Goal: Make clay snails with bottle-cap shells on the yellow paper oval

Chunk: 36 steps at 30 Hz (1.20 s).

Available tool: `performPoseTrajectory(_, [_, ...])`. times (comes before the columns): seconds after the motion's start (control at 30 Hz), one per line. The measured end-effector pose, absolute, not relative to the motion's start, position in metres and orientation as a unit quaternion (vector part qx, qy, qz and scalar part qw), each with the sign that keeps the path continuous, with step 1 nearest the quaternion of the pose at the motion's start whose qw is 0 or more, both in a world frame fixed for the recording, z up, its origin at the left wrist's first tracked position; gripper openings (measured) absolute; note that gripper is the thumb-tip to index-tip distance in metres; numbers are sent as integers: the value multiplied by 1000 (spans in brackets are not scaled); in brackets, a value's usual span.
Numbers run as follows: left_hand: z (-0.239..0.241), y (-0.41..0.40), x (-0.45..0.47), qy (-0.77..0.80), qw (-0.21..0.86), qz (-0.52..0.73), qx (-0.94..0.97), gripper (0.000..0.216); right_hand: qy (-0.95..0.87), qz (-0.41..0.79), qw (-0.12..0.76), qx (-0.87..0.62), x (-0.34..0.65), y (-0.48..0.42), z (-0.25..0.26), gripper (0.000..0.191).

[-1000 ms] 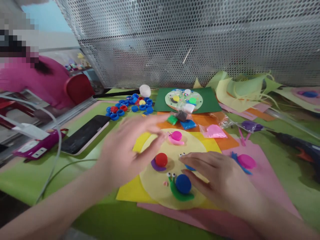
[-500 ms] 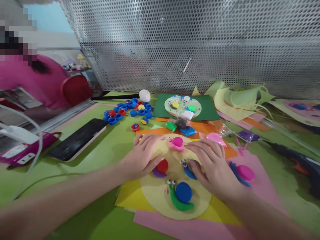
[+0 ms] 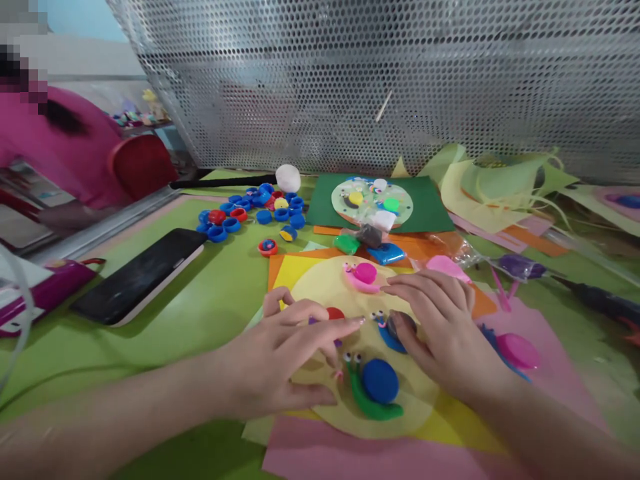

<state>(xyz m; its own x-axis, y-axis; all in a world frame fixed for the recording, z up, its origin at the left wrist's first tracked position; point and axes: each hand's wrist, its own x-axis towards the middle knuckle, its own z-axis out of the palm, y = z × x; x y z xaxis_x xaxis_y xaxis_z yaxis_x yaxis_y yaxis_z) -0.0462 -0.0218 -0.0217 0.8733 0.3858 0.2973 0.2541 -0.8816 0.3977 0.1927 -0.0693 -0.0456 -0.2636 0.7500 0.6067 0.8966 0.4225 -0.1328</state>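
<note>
Several clay snails with bottle-cap shells lie on a cream paper oval [image 3: 320,280]. My left hand [image 3: 290,353] is over its left side, fingers spread and holding nothing. Beneath it, the snail with the red cap [image 3: 335,313] is partly hidden. My right hand [image 3: 445,327] rests at the oval's right side with fingers stretched. Its fingertips are by the tail of the pink snail [image 3: 365,275], and the thumb lies over the dark-capped blue snail [image 3: 395,330]. Closer to me is a green snail with a blue cap [image 3: 380,381]; a tiny pink piece [image 3: 339,375] lies beside it.
Blue and red bottle caps [image 3: 230,225] are heaped at back left, near a phone [image 3: 145,273]. Behind the oval lie clay packets [image 3: 387,253] and a green card [image 3: 435,200]. A glue gun [image 3: 600,300] and a pink-capped snail [image 3: 517,350] are at right.
My left hand has moved toward me and to the right, its index finger now pointing across the oval. My right hand stays over the dark-capped snail. The view has shifted slightly.
</note>
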Motion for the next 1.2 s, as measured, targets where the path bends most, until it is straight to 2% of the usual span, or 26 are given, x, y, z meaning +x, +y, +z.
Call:
performPoseTrajectory(0.37, [-32,-22,-42,201,160,190,948,57,-787,-105,303,-527,193,-71,-47,19])
performPoseTrajectory(0.53, [-31,-24,-42,196,142,191,951,60,-788,-104,295,-530,193,-71,-47,21])
performPoseTrajectory(0.83, [-27,-22,-42,187,197,199,942,59,-785,-83,293,-539,193,-71,-47,20])
performPoseTrajectory(0.9, [-27,-24,-42,189,177,213,942,61,-785,-80,295,-539,193,-71,-46,19])
performPoseTrajectory(1.03, [-28,-29,-42,201,73,259,942,67,-788,-79,293,-536,193,-71,-45,18])
performPoseTrajectory(1.2, [-28,-33,-40,191,9,267,944,59,-794,-82,291,-528,193,-70,-44,19])
